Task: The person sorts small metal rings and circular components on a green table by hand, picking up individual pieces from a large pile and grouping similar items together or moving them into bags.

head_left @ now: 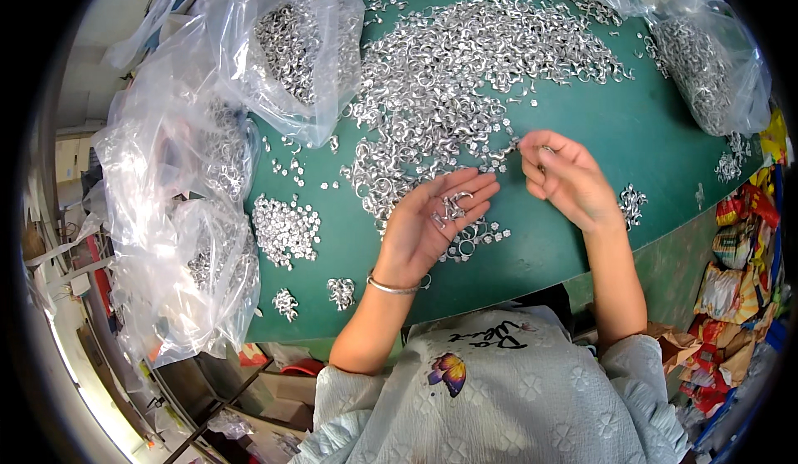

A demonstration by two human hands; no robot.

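Note:
My left hand (432, 223) lies palm up over the green table (648, 132), with a few small silver metal rings (451, 206) resting on its fingers. A thin bangle sits on that wrist. My right hand (565, 173) is just to the right, its fingertips pinched on a small silver piece (517, 145) at the edge of the big heap of silver ring parts (465, 73). Under my left hand lie more small rings and flower-shaped bits (478, 235).
Clear plastic bags of silver parts (291, 49) crowd the left side, and another bag (706, 73) sits at the right. Small sorted piles (285, 229) lie on the left of the table, with one little pile (632, 202) by my right wrist. Colourful packets (740, 281) are stacked at the right.

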